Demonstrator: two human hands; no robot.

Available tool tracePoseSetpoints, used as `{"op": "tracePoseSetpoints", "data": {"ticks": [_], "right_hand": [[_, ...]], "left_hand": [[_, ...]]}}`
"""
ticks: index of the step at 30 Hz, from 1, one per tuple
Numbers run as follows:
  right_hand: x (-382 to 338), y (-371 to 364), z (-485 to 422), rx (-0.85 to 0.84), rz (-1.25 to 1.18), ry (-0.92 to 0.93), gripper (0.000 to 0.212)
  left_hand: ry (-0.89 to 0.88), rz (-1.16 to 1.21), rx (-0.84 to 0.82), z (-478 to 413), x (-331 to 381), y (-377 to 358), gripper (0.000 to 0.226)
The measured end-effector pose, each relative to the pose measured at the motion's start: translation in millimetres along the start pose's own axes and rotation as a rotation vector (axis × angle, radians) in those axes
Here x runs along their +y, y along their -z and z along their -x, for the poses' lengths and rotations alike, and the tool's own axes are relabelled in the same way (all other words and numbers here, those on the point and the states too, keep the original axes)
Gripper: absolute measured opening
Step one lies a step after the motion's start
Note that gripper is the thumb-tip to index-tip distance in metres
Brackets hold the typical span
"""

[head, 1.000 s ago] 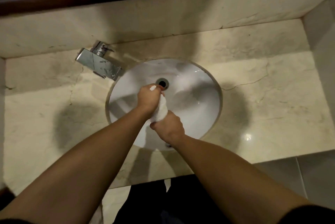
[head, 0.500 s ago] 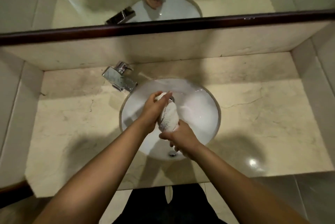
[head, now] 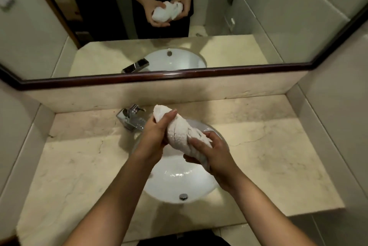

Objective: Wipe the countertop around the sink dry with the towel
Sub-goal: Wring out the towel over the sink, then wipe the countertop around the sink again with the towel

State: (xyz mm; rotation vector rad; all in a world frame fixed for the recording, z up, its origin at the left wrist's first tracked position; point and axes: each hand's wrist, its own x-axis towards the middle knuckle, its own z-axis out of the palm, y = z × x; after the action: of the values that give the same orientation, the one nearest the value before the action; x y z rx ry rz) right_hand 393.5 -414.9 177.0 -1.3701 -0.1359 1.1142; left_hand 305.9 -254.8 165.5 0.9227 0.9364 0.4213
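A white towel, twisted into a thick roll, is held above the white oval sink. My left hand grips its far end near the tap. My right hand grips its near end over the basin. The beige marble countertop surrounds the sink on all sides. Part of the basin and its far rim are hidden behind my hands and the towel.
A chrome tap stands at the sink's back left. A marble backsplash and a dark-framed mirror rise behind the counter, the mirror reflecting the hands and towel. Walls close in both sides. The counter's front edge drops to a tiled floor.
Both hands have lifted the towel up out of the basin and toward the tap, and more of the roll shows between them. The view has tilted up, showing more mirror.
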Motion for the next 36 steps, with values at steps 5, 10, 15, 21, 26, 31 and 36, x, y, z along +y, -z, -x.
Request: {"op": "tracePoseSetpoints", "data": {"ticks": [5, 10, 15, 21, 26, 31, 36], "right_hand": [[-24, -10, 6, 0.007, -0.160, 0.051, 0.038], [-27, -38, 31, 0.228, 0.296, 0.431, 0.025], [-26, -50, 43, 0.160, 0.345, 0.529, 0.044], [-47, -21, 28, 0.214, 0.019, 0.350, 0.046], [-66, 1, 21, 0.281, -0.107, 0.379, 0.021], [-102, 18, 11, 0.319, 0.064, 0.635, 0.023], [-127, 10, 7, 0.308, 0.223, 0.778, 0.036]], "left_hand": [[-0.033, 0.089, -0.084, 11, 33, -5, 0.071], [-0.130, 0.048, 0.051, 45, 38, -22, 0.069], [-0.151, 0.071, 0.064, 59, 38, -24, 0.076], [-0.187, 0.282, 0.035, 59, 43, -9, 0.048], [-0.214, 0.099, -0.101, 62, 44, 22, 0.049], [-0.251, -0.323, -0.227, 68, 49, 56, 0.032], [-0.330, -0.530, -0.211, 71, 49, 66, 0.038]]}}
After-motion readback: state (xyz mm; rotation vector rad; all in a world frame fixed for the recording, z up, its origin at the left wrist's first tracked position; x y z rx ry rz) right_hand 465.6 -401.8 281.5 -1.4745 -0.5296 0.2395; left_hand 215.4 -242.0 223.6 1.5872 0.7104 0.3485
